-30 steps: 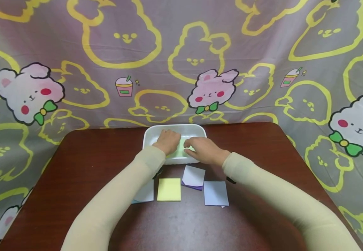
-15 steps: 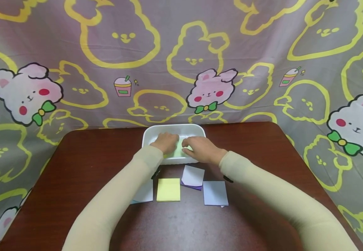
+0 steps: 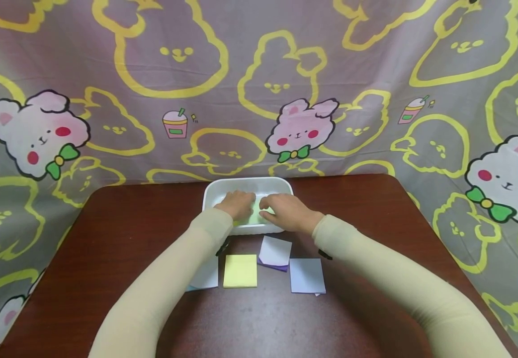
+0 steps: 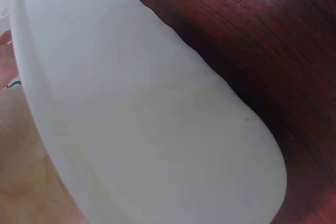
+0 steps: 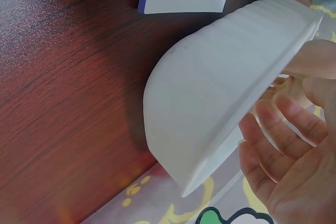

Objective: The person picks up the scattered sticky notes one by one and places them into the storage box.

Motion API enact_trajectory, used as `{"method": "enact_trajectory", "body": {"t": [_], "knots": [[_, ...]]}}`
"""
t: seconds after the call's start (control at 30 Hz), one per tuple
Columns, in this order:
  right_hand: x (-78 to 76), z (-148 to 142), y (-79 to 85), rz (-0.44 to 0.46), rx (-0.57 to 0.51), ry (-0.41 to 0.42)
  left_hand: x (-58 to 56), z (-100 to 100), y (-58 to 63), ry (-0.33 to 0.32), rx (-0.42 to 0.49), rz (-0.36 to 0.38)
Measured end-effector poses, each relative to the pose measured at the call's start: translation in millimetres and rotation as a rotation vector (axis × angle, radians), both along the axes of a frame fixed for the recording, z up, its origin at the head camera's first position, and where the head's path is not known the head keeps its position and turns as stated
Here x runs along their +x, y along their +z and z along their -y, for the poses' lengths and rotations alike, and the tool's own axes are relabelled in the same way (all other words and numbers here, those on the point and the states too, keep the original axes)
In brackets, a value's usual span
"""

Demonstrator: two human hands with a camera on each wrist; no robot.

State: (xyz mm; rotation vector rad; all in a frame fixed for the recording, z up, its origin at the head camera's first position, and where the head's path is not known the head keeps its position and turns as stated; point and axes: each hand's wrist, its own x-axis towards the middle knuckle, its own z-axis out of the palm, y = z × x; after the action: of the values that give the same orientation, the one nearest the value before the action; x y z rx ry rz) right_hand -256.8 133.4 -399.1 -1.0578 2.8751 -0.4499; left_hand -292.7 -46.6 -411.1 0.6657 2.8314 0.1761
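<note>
White basin [image 3: 259, 229] first, since it carries the action: it's by the table's [image 3: 142, 214] back edge, long side running left to right along it. So, left to right: pale blue pad [image 3: 207, 275] nearer the table's front edge, partly behind the left sleeve [image 3: 160, 283]. Then the left hand [image 3: 236, 205], reaching over the basin's front rim; its fingertips are hidden, so we can't tell if it's pinching anything. Yellow pad [image 3: 240, 271] sits out front. Light green paper [image 3: 256, 213] is inside the basin, just right of the left hand and left of the right fingertips. Both hands hide its sides, so we can't call its long axis or which hand is nearer. White pad [image 3: 275, 251] on purple next, then the right hand [image 3: 289, 212], fingers loosely bent, thumb apart, nothing visibly gripped. Grey-blue pad [image 3: 307, 275] ends the row.
</note>
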Motion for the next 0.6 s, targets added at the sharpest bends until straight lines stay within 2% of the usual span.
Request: {"method": "enact_trajectory", "body": {"t": [0.33,0.6], "knots": [[1.6,-3,4.3,-0.005,0.008,-0.014,-0.3,-1,5.8,0.005,-0.027,0.007],[1.6,-9,4.7,-0.011,0.025,-0.04,0.4,-1,11.2,-0.021,0.0,-0.06]]}}
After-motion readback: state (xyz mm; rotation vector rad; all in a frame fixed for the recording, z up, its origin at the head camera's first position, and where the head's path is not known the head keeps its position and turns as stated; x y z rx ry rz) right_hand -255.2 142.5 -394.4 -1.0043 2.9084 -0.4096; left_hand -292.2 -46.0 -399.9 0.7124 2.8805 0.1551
